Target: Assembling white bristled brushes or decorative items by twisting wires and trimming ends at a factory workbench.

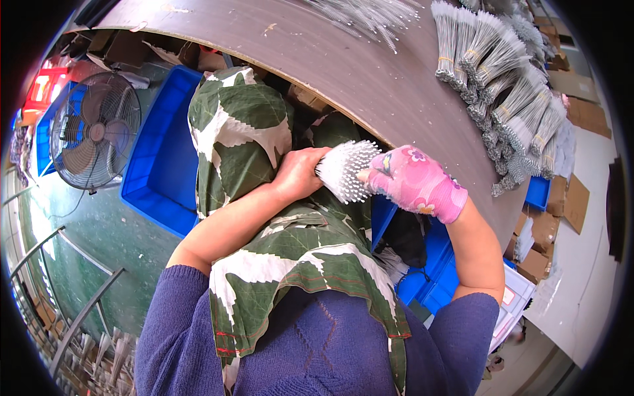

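Note:
Over my lap, at the table's near edge, I hold a bundle of thin wire brushes [345, 173] with white bristles, their dotted tips fanned toward the right. My bare left hand [300, 173] is closed round the bundle's left side; its fingertips are partly hidden behind it. My right hand [416, 181], in a pink flowered glove with bare fingertips showing, closes on the bundle's right side. The brushes' wire ends are out of sight. A green and white leaf-patterned apron [244, 142] covers my legs below the hands.
Tied brush bundles [502, 86] are piled on the brown table [396, 92] at right; loose brushes [370, 16] lie at its far side. A blue bin [165, 158] and a fan [96, 132] stand left. Blue crates [439, 264] sit beside my right arm, cardboard boxes [574, 198] beyond.

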A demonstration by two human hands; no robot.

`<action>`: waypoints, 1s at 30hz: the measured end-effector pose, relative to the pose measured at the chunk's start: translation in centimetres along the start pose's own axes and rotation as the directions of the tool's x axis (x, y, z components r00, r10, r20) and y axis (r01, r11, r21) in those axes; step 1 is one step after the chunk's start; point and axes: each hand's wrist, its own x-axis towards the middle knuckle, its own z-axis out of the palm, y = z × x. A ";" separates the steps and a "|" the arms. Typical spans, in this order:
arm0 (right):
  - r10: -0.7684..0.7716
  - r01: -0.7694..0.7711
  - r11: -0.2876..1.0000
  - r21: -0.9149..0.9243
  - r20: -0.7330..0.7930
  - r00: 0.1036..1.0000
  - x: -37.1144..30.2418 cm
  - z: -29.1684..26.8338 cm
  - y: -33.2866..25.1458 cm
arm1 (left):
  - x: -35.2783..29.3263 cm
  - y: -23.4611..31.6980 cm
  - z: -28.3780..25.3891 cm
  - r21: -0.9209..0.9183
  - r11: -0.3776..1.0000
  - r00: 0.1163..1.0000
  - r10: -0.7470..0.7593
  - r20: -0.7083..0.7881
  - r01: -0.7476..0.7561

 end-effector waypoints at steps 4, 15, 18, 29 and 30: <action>0.033 -0.043 0.985 0.169 0.061 0.998 0.2 -0.7 0.1 | 0.0 0.0 -0.1 0.017 0.999 0.999 -0.033 0.016 0.033; -0.004 0.021 0.985 -0.169 0.102 0.995 0.8 -1.6 -0.9 | 0.1 0.2 -0.2 0.041 0.999 0.999 -0.027 0.037 0.025; 0.034 -0.014 0.980 -0.199 0.101 0.994 0.8 -1.5 -1.0 | 0.2 0.5 -0.4 0.042 0.999 0.998 -0.037 0.055 0.035; 0.011 -0.004 0.999 -0.053 0.126 0.992 0.4 -2.2 -0.8 | 0.2 0.5 -0.5 0.014 0.999 0.997 -0.040 0.068 0.039; 0.011 -0.004 0.999 -0.054 0.125 0.992 0.5 -2.0 -0.7 | 0.3 0.4 -0.4 0.014 0.999 0.997 -0.039 0.068 0.039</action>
